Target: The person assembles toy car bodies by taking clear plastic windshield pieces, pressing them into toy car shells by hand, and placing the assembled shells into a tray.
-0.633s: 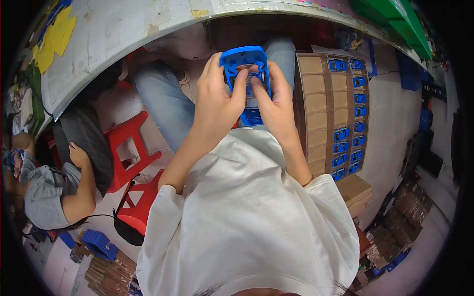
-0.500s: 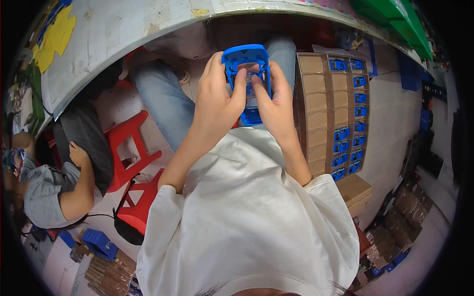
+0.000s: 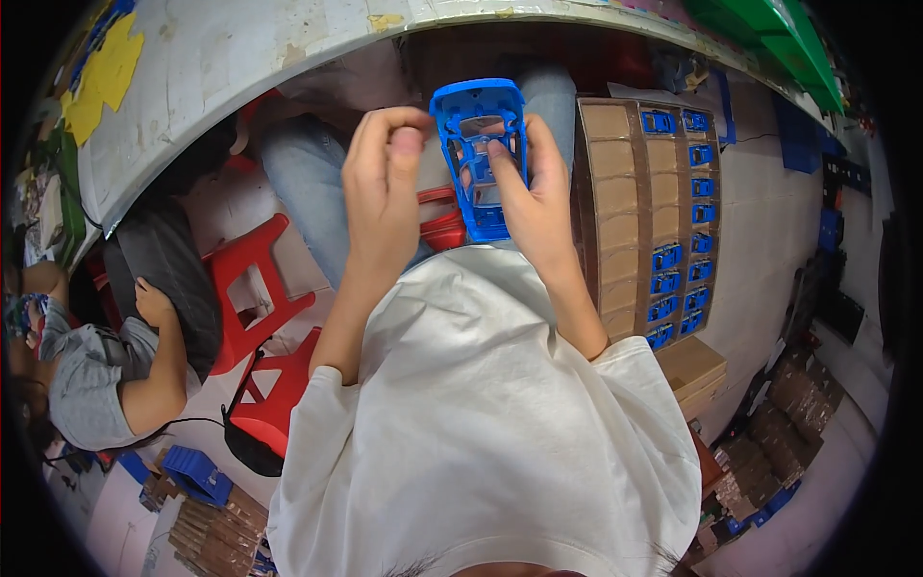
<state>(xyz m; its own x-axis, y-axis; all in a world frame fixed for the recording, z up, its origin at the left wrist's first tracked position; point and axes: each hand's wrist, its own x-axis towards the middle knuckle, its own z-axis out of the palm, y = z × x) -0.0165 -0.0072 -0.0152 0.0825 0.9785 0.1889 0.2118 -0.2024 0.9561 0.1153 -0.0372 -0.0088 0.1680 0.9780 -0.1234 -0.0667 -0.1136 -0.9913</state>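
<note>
Head view: the blue shell points wide end outward, long axis running forward; right fingers clamp it, left fingers curl loosely apart beside it.

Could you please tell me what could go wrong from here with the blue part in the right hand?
1. The right hand seems to grip the blue shell alone, with the left hand beside it, so the shell might slip.
2. The right thumb rests on the shell's inner side; pressing too hard could perhaps bend it.
3. The tray lies close to the right forearm, so an elbow might knock it.
</note>
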